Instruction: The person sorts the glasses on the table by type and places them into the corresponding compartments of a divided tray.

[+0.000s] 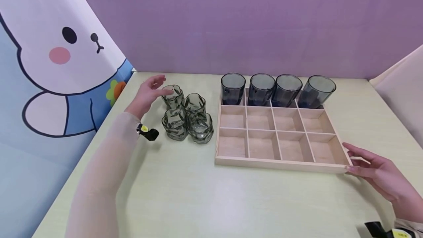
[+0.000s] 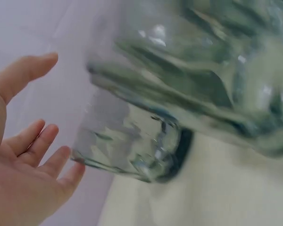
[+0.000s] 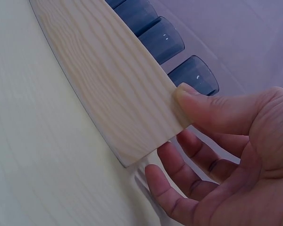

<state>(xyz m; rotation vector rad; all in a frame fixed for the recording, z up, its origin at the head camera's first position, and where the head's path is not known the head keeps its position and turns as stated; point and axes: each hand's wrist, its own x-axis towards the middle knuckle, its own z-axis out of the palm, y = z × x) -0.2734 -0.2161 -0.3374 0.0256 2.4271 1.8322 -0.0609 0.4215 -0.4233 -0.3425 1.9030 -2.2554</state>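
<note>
Several greenish faceted glasses stand in a tight cluster on the table. My left hand [image 1: 148,93] is at the far-left glass [image 1: 173,100], its thumb apart from the other fingers. In the left wrist view the fingertips [image 2: 78,172] are at that glass's rim [image 2: 132,141], and a nearer glass [image 2: 193,75] looms large; contact is unclear. Right of the cluster lies a wooden compartment tray [image 1: 261,162]. My right hand [image 1: 380,173] holds its near right corner, with the thumb [image 3: 193,99] on the wood and the other fingers around the corner.
Tall blue-grey glasses fill the tray's back row: one [image 1: 233,89] at the left, two in the middle, and a tilted one [image 1: 316,92] at the right. The other two rows hold nothing. A purple backdrop [image 1: 231,21] rises behind the table [image 1: 198,194].
</note>
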